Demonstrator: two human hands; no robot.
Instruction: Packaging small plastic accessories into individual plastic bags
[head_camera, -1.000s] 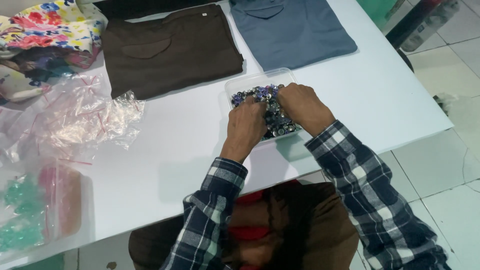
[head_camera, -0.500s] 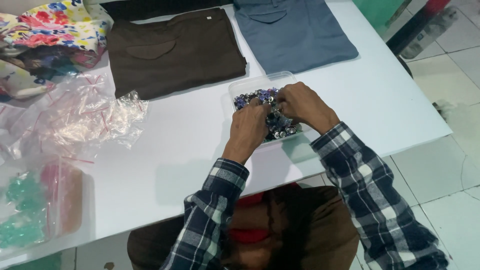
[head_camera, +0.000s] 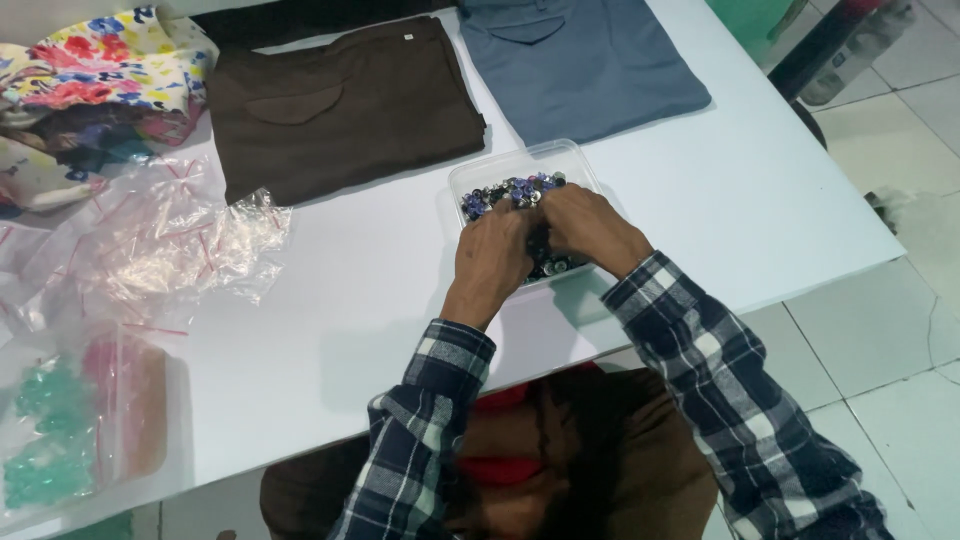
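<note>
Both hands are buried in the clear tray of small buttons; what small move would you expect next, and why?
Probably lifting one button clear with the fingertips. Both the left hand and the right hand rest over the buttons in the clear plastic tray, fingers meeting near its middle, as if picking. Whether a button is already pinched is hidden.

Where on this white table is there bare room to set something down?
Free: the strip of table between the crumpled plastic bags and the clear tray of buttons, and the right side, right of that tray below the blue garment. Crowded: the far edge and left side, and the tray, where the left hand and right hand meet.
</note>
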